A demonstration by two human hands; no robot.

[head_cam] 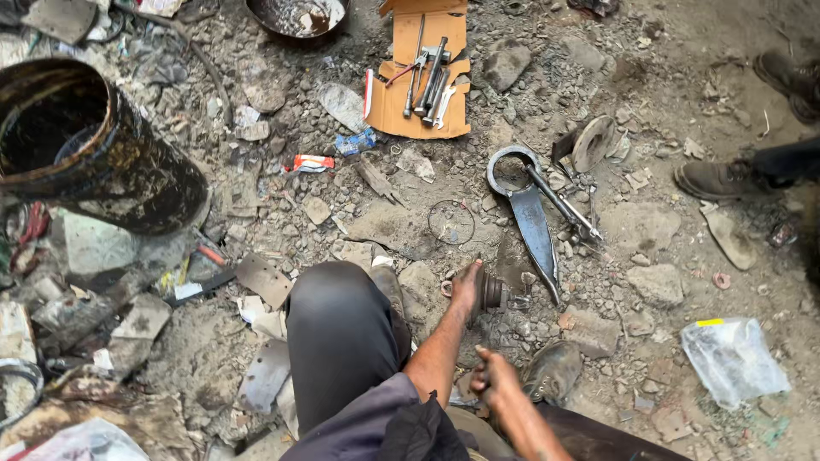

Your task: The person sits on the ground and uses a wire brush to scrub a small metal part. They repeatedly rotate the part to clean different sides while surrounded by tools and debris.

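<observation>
Head view looks down on a ribbed rubber boot (pixel 494 291) on the dirt floor at centre. The left hand (pixel 465 288) lies spread against its 9 o'clock side; the right hand (pixel 494 382) hangs curled shut at 6 o'clock, apparently empty. Greasy and pliable by its look, the boot is best gripped around the ribs. At 12 o'clock lie a steel linkage (pixel 531 213) and a wire ring (pixel 451 222); loose stones crowd around.
</observation>
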